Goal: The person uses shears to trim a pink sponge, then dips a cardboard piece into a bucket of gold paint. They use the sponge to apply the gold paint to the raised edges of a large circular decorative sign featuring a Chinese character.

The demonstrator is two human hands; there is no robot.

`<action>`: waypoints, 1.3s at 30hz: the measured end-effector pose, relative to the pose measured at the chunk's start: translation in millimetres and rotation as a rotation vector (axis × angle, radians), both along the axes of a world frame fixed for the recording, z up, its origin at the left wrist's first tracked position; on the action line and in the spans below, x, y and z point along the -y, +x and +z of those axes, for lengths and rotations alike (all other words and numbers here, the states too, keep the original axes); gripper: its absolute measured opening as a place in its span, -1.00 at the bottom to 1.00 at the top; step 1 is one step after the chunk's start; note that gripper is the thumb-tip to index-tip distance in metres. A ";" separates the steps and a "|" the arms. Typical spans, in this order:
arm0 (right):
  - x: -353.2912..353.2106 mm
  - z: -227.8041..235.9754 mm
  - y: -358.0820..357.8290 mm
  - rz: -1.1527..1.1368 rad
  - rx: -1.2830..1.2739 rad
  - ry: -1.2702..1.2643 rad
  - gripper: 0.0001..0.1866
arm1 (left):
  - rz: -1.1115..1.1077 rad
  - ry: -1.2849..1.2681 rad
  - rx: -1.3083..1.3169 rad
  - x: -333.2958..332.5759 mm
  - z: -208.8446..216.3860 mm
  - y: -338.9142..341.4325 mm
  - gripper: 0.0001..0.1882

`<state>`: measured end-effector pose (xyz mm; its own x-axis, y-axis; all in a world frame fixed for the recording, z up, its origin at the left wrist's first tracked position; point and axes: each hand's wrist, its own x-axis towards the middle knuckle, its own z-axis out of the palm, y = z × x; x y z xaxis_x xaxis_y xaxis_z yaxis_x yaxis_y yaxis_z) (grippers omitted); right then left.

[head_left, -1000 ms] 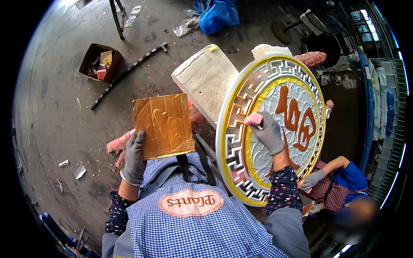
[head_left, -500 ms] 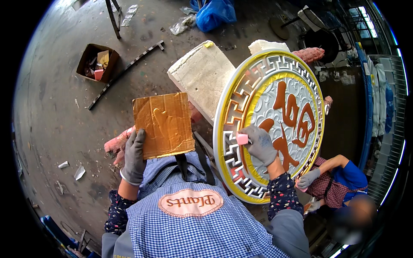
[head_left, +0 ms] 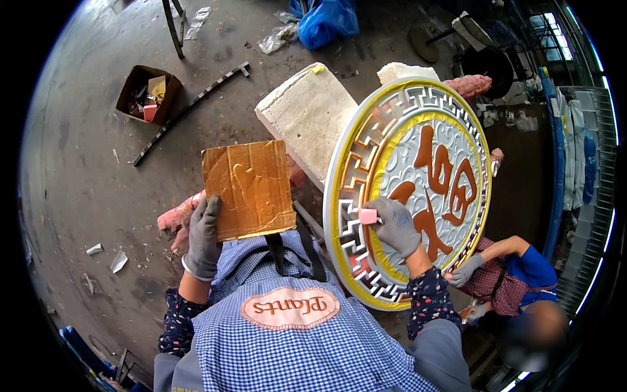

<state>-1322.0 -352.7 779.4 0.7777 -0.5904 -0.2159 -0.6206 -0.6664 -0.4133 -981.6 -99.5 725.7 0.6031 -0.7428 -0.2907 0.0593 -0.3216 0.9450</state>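
Note:
My gloved left hand (head_left: 204, 238) grips the lower left edge of a square piece of cardboard (head_left: 261, 202) smeared with wet orange-brown paint. In my gloved right hand (head_left: 396, 225) is a small pink sponge (head_left: 368, 216), held against or just over the fretwork border of a large round plaque (head_left: 343, 261). The plaque leans in front of me, with a white outer rim, yellow rings, a grey swirled centre and raised brown characters (head_left: 424, 147). Part of its fret border is coloured orange-brown; other parts are white. My right hand covers some of the centre and border.
White foam blocks (head_left: 307, 108) and pink-wrapped supports (head_left: 467, 85) stand behind the plaque. On its right side a co-worker (head_left: 522, 268) in a blue shirt and grey gloves works close by. A cardboard box (head_left: 134, 98) of scraps and a striped bar (head_left: 189, 108) lie on the floor.
My right hand and the sponge have shifted slightly down along the plaque's border. The co-worker's hand has moved a little at the plaque's edge. My left hand keeps the cardboard nearly still.

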 end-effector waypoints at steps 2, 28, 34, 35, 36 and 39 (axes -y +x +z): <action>-3.3 4.9 -1.5 -0.039 0.051 0.015 -0.64 | -0.028 -0.002 0.078 -0.6 -0.7 -0.3 -0.52; -28.4 48.5 34.9 -0.189 0.239 0.045 -0.67 | 0.042 -0.025 -0.459 18.4 13.1 -6.3 -0.52; -51.3 72.2 98.8 -0.184 0.489 0.187 -0.62 | 0.001 -0.075 -0.575 35.6 18.5 -15.9 -0.54; -54.5 71.3 106.9 -0.162 0.481 0.161 -0.61 | -0.012 -0.052 -0.581 35.7 18.0 -15.5 -0.53; -57.4 70.1 115.1 -0.140 0.474 0.135 -0.60 | -0.012 -0.053 -0.588 34.9 19.5 -15.3 -0.53; -58.8 62.5 128.9 -0.089 0.440 0.057 -0.60 | -0.015 -0.062 -0.627 33.6 21.2 -15.9 -0.52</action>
